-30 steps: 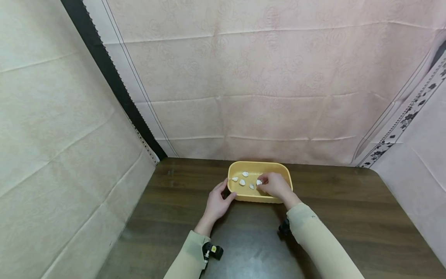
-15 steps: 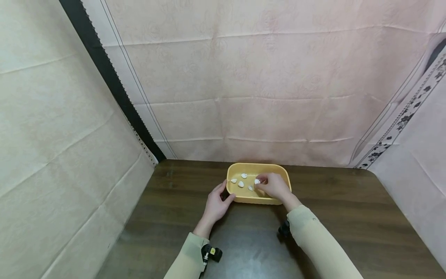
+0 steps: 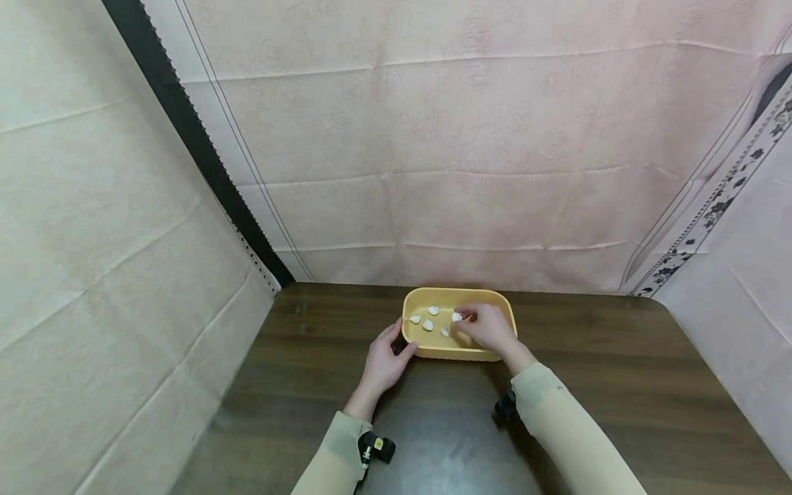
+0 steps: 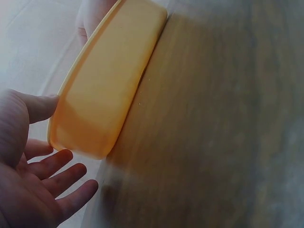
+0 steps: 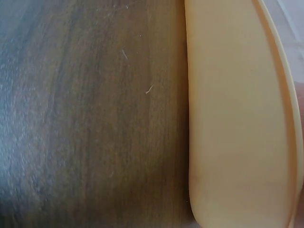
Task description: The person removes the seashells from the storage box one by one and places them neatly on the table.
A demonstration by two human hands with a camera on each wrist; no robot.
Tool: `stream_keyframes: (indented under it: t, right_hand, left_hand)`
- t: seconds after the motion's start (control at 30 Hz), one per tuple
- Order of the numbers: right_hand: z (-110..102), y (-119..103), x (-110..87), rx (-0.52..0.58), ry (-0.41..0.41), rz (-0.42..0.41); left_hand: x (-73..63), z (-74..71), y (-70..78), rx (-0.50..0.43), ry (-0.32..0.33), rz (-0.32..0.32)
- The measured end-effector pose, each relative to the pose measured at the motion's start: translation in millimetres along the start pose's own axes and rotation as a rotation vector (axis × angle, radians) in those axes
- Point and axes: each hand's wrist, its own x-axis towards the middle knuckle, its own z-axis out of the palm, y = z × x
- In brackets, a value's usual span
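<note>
A yellow rectangular tray [image 3: 458, 354] sits at the far side of the table. My left hand [image 3: 385, 359] holds its near left corner; in the left wrist view the thumb [image 4: 42, 108] touches the rim, with the other fingers spread around the tray's end. Over the right half of the tray, my right hand [image 3: 489, 328] pinches a small white teardrop-shaped piece [image 3: 456, 317], like a garlic clove, between thumb and fingertips. Several similar white pieces [image 3: 427, 325] lie apart on the tray's floor to the left. The right wrist view shows mainly the tray's outer wall [image 5: 237, 109], which hides the fingers.
The dark wood-grain table [image 3: 619, 385] extends around the tray. Pale cloth [image 3: 495, 137] hangs behind the table and along both sides. Each sleeve cuff carries a black wrist camera, such as the left one [image 3: 382, 448].
The right fingertips and the white piece have shifted slightly toward the tray's far side. My left hand keeps its place at the corner, and the other pieces lie as before.
</note>
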Motion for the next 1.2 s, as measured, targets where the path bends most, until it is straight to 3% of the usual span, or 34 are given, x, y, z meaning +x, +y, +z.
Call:
stream_keyframes:
  t: [0.6, 1.03, 1.2]
  right_hand:
    - [-2.2, -11.7, -12.1, 0.044, 0.079, -0.077]
    - [0.5, -19.1, -24.8, 0.075, 0.113, -0.080]
    - [3.7, -19.1, -28.4, 0.109, 0.132, -0.116]
  left_hand:
    - [0.2, -0.2, 1.2, -0.011, -0.004, 0.005]
    - [0.4, 0.1, 1.0, -0.004, 0.001, 0.013]
    - [0.6, 0.5, -0.4, -0.009, 0.009, 0.039]
